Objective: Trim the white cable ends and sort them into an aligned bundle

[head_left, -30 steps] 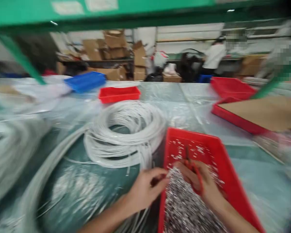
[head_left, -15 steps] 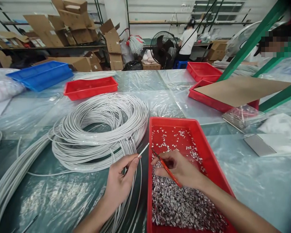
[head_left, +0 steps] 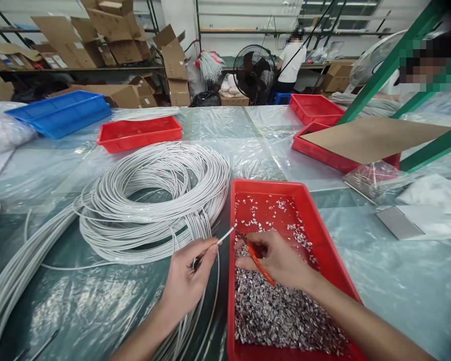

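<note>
My left hand pinches a thin white cable between thumb and fingertips, with a short end sticking out to the upper right. My right hand grips slim orange-handled pliers. Their narrow dark tip meets or nearly meets the cable end; contact is too small to tell. Both tips are above the left edge of a red tray. Many small shiny metal pieces are heaped in its near part, with scattered ones farther back. Left of the tray lies a large coil of white cable.
Behind the coil stand another red tray and a blue tray. A cardboard sheet covers a red tray at right, near green posts. A black fan and a seated person are at the back.
My left hand has moved slightly right, bringing the cable end to the pliers' tip. The pliers have shifted a little up and left in the view.
</note>
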Demonstrator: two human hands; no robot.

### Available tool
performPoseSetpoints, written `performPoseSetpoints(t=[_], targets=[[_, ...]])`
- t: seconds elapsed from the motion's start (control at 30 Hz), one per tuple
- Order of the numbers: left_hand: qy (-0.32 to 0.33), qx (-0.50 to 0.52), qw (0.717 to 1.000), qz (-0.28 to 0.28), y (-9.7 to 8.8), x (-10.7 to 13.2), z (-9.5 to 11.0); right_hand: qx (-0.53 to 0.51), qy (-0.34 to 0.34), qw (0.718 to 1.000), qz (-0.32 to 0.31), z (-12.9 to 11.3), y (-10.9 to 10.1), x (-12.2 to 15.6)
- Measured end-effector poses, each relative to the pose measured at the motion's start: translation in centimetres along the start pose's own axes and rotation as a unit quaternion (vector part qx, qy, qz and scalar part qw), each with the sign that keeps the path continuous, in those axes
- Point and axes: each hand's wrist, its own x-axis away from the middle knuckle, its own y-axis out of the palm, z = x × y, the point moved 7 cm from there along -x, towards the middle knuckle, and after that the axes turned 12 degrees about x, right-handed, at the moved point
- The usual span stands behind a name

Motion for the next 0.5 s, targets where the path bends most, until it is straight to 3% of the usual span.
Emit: performPoseSetpoints(t=[0.23,0.5], targets=[[0.013,-0.023,1.0,-0.009,-0.1,0.1,0.0,0.065,-0.014,0.997,0.029,-0.6,-0.6,0.0],[0.014,-0.019,0.999,0.036,-0.9,0.3,-0.3,0.09,0.005,0.996,0.025,-0.3,-0.8,0.0]])
